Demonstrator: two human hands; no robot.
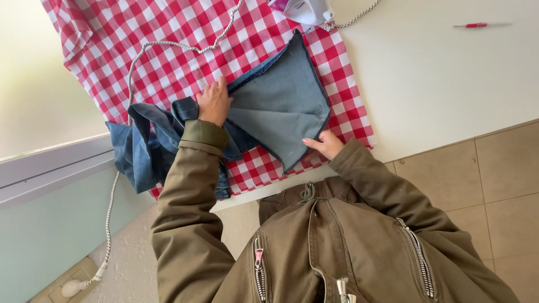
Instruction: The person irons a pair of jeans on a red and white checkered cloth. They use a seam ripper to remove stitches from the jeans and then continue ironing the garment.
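The denim jeans lie on the red-and-white checked cloth covering the tabletop, one leg folded over so its paler inside faces up, the rest bunched over the near edge. Denim is soft but thick and fairly heavy; it probably drapes rather than slips, and hems and seams likely offer the firmest hold. The left hand presses flat on the fabric near the fold, its grip spread open and holding nothing. The right hand touches the folded leg's near edge; whether its grip pinches the cloth cannot be told. An iron stands at the far edge, its braided cord trailing to a floor socket. A red pen lies well apart.
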